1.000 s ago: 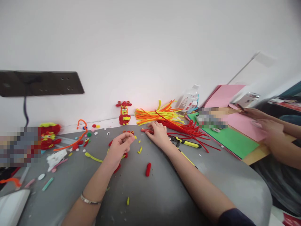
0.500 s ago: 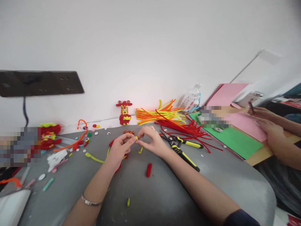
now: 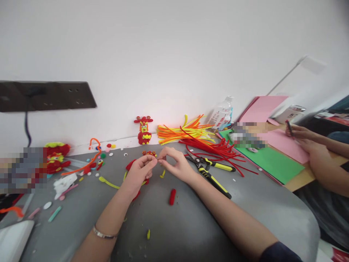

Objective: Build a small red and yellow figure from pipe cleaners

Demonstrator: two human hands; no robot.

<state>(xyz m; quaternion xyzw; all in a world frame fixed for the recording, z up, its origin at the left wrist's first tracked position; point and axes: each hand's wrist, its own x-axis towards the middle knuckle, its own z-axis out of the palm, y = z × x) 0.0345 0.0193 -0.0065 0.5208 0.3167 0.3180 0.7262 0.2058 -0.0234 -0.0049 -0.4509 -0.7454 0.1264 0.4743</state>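
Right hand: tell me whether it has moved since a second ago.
Yes. The right hand has left the red pipe cleaners and drawn leftward to below the red figure, where its fingertips meet the left hand.

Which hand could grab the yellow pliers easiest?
Probably the right hand. The pliers lie just to its right, beside that wrist. The left hand sits on the far side and would have to cross over the right one.
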